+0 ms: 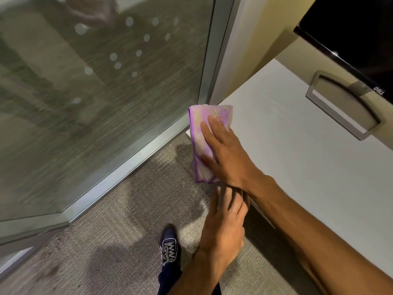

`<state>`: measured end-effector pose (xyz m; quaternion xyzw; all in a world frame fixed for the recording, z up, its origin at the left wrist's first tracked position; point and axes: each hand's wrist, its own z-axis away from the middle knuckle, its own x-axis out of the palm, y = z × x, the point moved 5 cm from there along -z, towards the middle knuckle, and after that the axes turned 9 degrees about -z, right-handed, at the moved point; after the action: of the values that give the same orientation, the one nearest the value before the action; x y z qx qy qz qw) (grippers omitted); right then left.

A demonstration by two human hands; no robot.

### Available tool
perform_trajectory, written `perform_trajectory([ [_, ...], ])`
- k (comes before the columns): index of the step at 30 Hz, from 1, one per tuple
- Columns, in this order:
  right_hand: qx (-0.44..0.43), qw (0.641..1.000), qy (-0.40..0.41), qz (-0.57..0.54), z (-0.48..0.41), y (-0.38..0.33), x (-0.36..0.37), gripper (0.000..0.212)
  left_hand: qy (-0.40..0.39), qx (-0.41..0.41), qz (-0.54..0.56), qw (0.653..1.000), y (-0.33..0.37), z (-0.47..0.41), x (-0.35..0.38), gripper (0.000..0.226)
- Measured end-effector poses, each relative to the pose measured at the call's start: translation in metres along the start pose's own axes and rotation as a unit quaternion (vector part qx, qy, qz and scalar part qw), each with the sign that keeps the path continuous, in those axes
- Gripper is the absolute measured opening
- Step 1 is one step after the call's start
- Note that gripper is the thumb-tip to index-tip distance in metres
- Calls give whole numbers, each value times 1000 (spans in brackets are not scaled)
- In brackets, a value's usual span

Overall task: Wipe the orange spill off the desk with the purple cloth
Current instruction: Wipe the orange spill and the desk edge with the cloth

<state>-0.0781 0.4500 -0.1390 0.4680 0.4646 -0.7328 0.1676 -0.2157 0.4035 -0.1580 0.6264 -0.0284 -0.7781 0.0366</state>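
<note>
The purple cloth (198,133), folded and with pale patches, lies over the left edge of the white desk (297,158) and hangs partly off it. My right hand (226,155) presses flat on the cloth, fingers pointing away from me and thumb on its lower part. My left hand (223,222) is just below the desk's edge, under my right wrist, palm turned up, fingers loosely apart and holding nothing. No orange spill shows on the bare desk surface; anything under the cloth is hidden.
A black monitor (350,33) hangs over the desk's far right, its grey rectangular stand (340,118) on the desktop. A glass wall with a metal frame (106,81) runs to the left. My dark shoe (169,243) is on grey carpet (119,220).
</note>
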Motion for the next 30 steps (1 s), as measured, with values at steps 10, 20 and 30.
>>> perform_trajectory([
  [10, 2, 961, 37, 273, 5, -8, 0, 103, -46, 2, 63, 997, -1, 3, 7, 72],
  [20, 49, 978, 27, 203, -50, -16, 23, 95, -84, 33, 4, 996, -2, 3, 9, 54],
  [30, -29, 982, -16, 185, -71, -17, 24, 65, -29, 38, -13, 999, -16, 4, 4, 57],
])
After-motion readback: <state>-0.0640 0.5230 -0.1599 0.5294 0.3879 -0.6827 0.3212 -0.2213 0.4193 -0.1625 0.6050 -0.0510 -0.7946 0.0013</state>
